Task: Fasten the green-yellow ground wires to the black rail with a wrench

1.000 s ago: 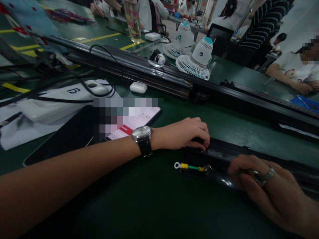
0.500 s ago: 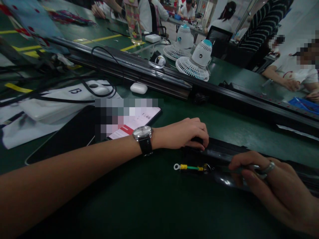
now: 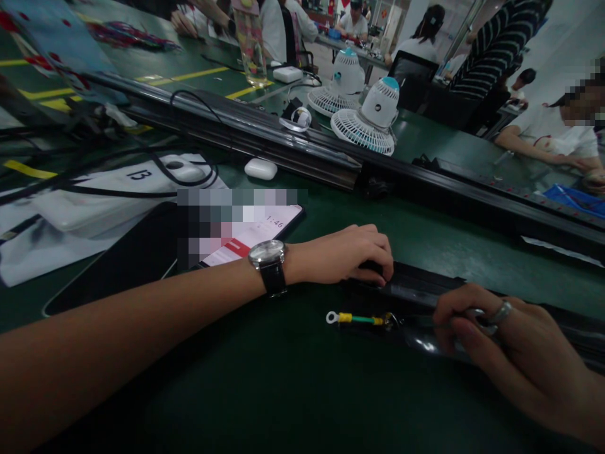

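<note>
Phone [image 3: 261, 232] display: 1:45 earlier, now 1:46.

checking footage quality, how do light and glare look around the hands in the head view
Head view: near tabletop dim; bright glare spot on the dark glossy piece by the right hand; paler sheen on the tabletop past the left hand.

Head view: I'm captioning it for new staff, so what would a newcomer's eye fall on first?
Probably the green-and-yellow wire with its ring end, bright against dark surroundings, to the left of the right hand, whose grip is on a metal object. Next, the watch on the left wrist, in front of the lit phone. Farther back, two white fans beyond the black rail.
</note>
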Demonstrator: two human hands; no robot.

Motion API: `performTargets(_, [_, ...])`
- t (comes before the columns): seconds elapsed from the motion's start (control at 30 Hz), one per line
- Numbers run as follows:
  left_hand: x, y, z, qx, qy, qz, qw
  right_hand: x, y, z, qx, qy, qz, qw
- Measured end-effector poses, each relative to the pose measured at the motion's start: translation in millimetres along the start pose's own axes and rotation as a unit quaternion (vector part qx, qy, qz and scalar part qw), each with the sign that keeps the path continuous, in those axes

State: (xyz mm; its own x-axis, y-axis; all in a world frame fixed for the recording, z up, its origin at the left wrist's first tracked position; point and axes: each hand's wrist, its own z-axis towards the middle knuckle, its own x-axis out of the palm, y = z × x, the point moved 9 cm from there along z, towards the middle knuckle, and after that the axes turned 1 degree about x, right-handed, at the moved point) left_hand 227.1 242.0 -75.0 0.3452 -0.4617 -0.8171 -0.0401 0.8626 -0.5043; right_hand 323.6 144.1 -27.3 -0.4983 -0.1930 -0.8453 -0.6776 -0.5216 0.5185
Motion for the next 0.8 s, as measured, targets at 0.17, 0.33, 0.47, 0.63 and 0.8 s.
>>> performTargets(0.17, [-0.4, -0.6, -0.7, 0.005, -0.001, 0.003, 1.000, 2.4, -1.2, -0.1, -0.001, 0.009, 0.014, 1.000])
performTargets(0.33, [-0.6, -1.5, 0.1, 0.006, 0.000, 0.004, 1.000, 1.9, -0.3, 0.5, -0.005, 0.009, 0.017, 1.000])
performTargets(0.47, [-0.9, -0.5, 1.3, 0.004, -0.013, 0.003, 1.000, -0.1, 3.0, 2.8, -0.017, -0.007, 0.019, 1.000])
performTargets(0.63, [-0.6, 0.9, 0.9, 0.007, -0.012, -0.005, 1.000, -1.1, 3.4, 2.2, -0.014, -0.017, 0.020, 1.000])
performTargets(0.8, [0.0, 2.0, 0.2, 0.001, 0.007, -0.011, 1.000, 0.4, 1.7, 2.8, -0.019, -0.003, 0.033, 0.999])
